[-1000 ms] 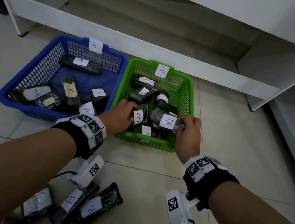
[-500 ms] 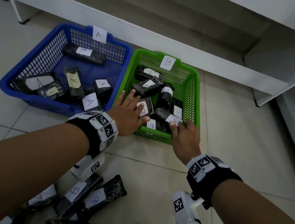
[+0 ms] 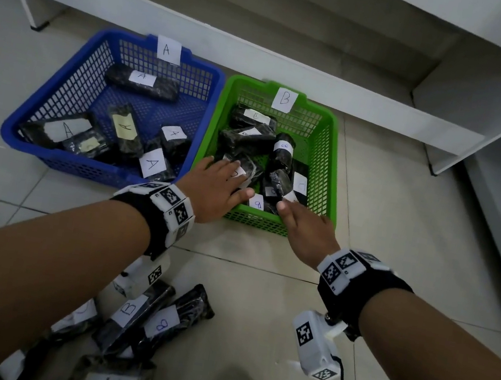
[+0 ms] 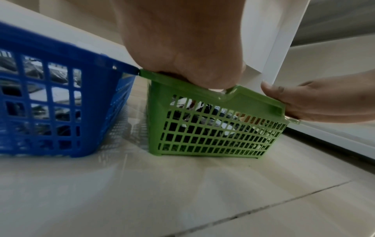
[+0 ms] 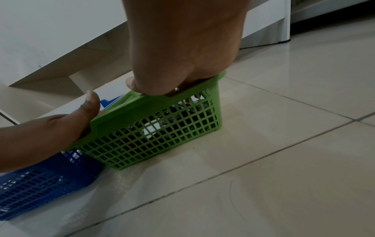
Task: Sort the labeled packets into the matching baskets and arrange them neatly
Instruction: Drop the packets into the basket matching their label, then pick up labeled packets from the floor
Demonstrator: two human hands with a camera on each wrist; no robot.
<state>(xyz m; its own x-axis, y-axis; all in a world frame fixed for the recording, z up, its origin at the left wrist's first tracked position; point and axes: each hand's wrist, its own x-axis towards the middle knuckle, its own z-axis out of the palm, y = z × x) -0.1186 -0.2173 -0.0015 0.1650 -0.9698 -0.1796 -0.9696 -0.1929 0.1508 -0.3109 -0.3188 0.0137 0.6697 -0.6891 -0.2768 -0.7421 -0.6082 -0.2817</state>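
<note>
Left hand (image 3: 216, 188): fingers spread flat over B packets (image 3: 252, 143) in the green basket (image 3: 332, 157).
Right hand (image 3: 305, 229): fingers extended, nothing pinched.
Done: A packets (image 3: 142, 83) lie in the blue basket (image 3: 69, 91), left of the fingers.
Left: loose packets (image 3: 153, 316) remain on the floor (image 3: 255, 308), behind the fingers; tidying is judged unfinished.

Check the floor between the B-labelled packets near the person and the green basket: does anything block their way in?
Nothing fixed does. The B-labelled packets lie on bare tile short of the green basket. Only the left hand and right hand, resting over its near rim, cover that side.
</note>
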